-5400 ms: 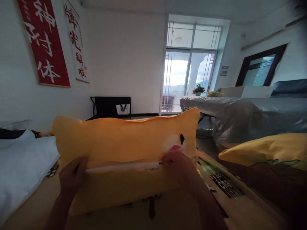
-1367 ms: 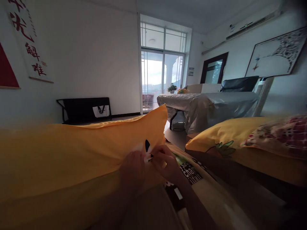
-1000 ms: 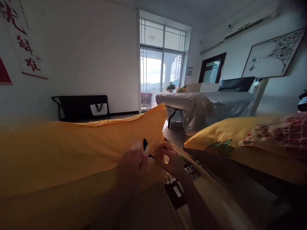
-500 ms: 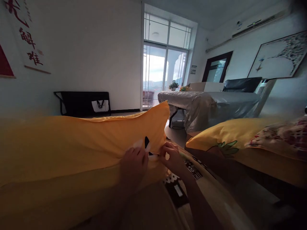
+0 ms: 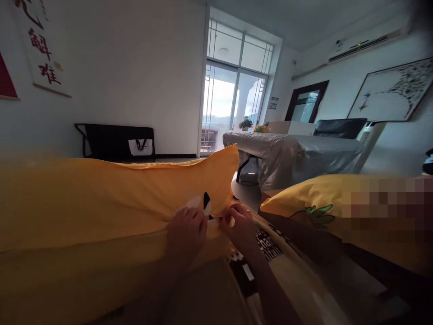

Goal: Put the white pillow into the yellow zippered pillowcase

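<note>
Both hands meet at the centre of the frame, pinching the right end of a long yellow pillow (image 5: 111,203). The left hand (image 5: 185,234) presses its fingers closed on the fabric just below a small black-and-white printed patch, and the right hand (image 5: 241,225) nips the seam beside it with thumb and fingertips drawn narrow; whether a zip pull sits between them is too small to tell. The pillow stretches across the lower left of the frame. A second yellow pillow (image 5: 314,201) lies at centre right, partly blurred out. Under the hands lies a printed sheet (image 5: 267,246) with dark lettering. Behind, at upper centre right, stands a covered table (image 5: 294,151), with a glass door (image 5: 233,108) beyond.
</note>
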A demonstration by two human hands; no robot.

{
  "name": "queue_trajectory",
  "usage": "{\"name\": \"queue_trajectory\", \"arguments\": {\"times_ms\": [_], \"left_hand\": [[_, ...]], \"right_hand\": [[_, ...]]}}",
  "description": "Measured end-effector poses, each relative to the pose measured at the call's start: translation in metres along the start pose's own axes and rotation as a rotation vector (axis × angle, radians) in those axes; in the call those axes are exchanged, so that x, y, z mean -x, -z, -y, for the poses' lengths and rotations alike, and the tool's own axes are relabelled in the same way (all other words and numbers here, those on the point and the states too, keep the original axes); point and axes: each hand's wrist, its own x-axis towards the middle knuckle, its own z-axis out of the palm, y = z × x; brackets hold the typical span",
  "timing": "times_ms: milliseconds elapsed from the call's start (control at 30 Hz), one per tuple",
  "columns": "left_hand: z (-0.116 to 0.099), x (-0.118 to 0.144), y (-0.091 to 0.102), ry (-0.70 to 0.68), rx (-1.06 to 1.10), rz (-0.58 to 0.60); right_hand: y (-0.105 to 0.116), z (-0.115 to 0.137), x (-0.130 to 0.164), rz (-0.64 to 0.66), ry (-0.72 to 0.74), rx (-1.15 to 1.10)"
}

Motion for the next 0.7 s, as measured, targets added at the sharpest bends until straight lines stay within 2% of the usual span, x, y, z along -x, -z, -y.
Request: {"name": "queue_trajectory", "arguments": {"times_ms": [133,267,400,533,700], "left_hand": [[0.000,0.000,0.000,-0.015,-0.022,0.001],[0.000,0.000,0.000,-0.011,-0.038,-0.032],[0.001,-0.001,-0.001,-0.006,-0.018,-0.010],[0.003,-0.001,-0.002,0.007,-0.019,-0.010],[0.003,0.000,-0.001,0.005,-0.015,-0.014]], "right_hand": [[-0.004,0.004,0.002,-0.075,0.002,0.126],[-0.009,0.008,0.002,-0.079,-0.026,0.183],[-0.010,-0.001,0.000,0.015,-0.055,0.050],[-0.007,-0.007,-0.002,0.111,-0.014,-0.113],[-0.005,-0.002,0.000,0.145,-0.007,-0.073]]}}
